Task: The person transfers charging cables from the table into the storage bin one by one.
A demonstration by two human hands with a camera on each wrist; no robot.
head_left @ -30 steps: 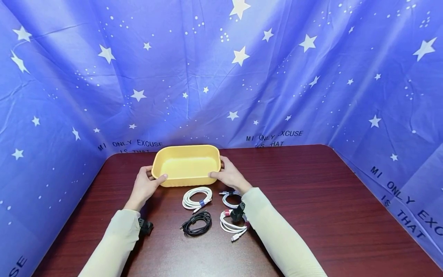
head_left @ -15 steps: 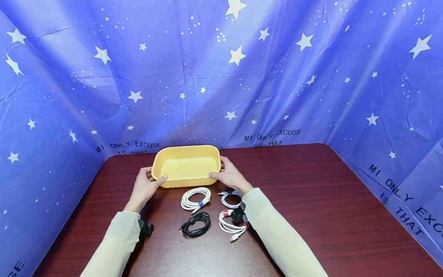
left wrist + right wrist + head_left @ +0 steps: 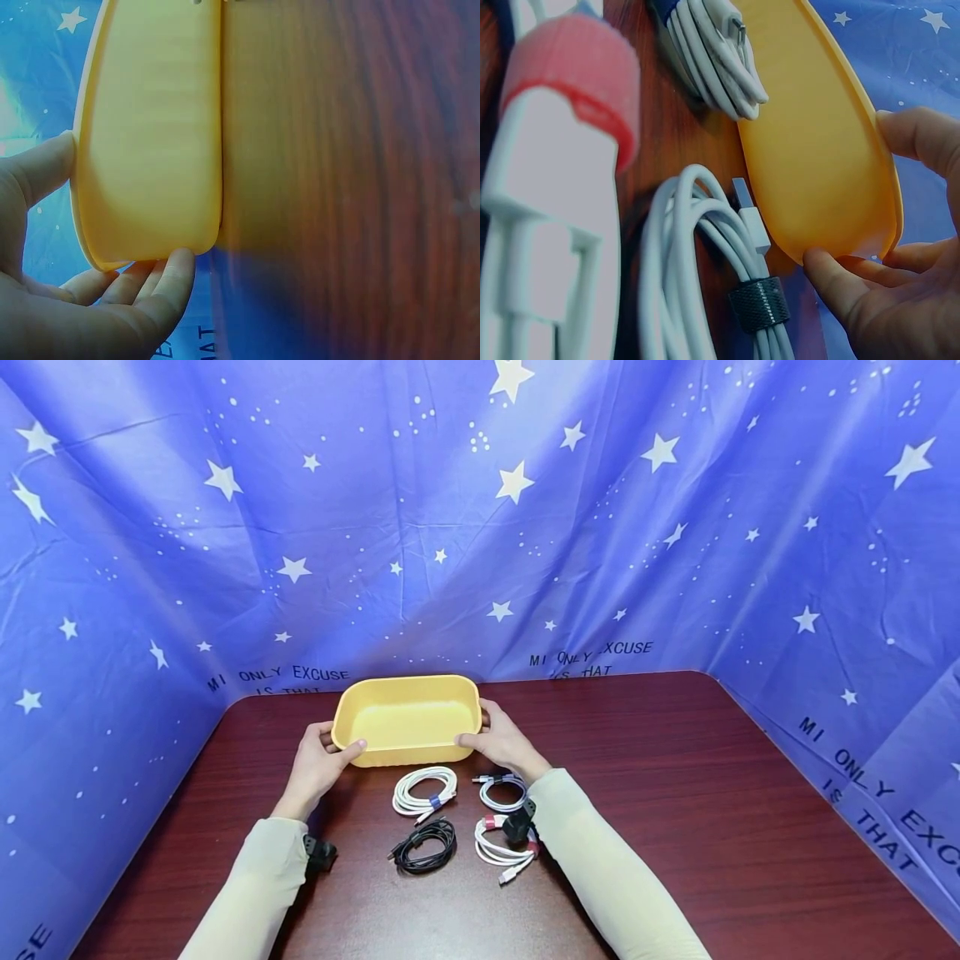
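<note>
A yellow rectangular plastic bin [image 3: 408, 755] with rounded corners stands at the far side of the table, its inside bare in the head view. My left hand [image 3: 313, 770] grips its left end, thumb over the front rim and fingers against the end wall. At the opposite end my right hand [image 3: 506, 746] holds it the same way, as the right wrist view shows. Just in front of the bin lie a coiled white cable [image 3: 405, 792] with a blue strap and a pale cable [image 3: 682, 262] with a black strap, close under my right wrist.
Nearer me are a coiled black cable [image 3: 424, 846] and a white cable [image 3: 495, 857] with red straps, partly under the right wrist camera [image 3: 519, 822]. The dark red wooden table [image 3: 637, 827] meets a blue star-patterned curtain [image 3: 420, 527] at its back and sides.
The bin and both hands have shifted very slightly to the right over the last half second. The cables lie where they were, and both grips look the same.
</note>
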